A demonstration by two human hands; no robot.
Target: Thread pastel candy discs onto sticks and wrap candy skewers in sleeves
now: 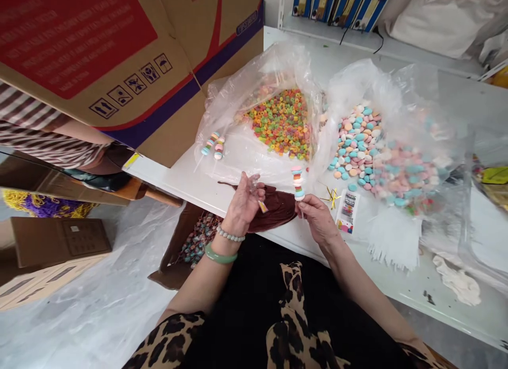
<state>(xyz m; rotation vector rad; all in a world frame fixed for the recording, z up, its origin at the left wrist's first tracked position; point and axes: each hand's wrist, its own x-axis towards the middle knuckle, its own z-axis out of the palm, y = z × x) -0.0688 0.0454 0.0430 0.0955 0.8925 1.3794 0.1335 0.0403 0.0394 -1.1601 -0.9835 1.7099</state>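
Observation:
Between the thumb and fingers of my right hand [319, 216] is the lower end of an upright candy stick [297, 182], stacked with pink, white, orange, green and blue pieces. My left hand [240, 206] is closed on a small clear plastic wrapper [254, 183] with a coloured mark near its lower end. A dark red cloth [273, 207] lies beneath both hands at the table edge. Two more candy sticks [214, 145] rest on clear plastic beyond my left hand. Gold twist ties [330, 196] and a printed card [348, 212] lie right of my right hand.
A bag of ring-shaped candies [282, 123] and bags of pastel oval candies [357, 141] cover the far table. White sticks [395, 239] lie at right. A large cardboard box [159, 109] stands at left, with a person behind it. Below the edge, an open carton [174, 258] holds wrapped candy.

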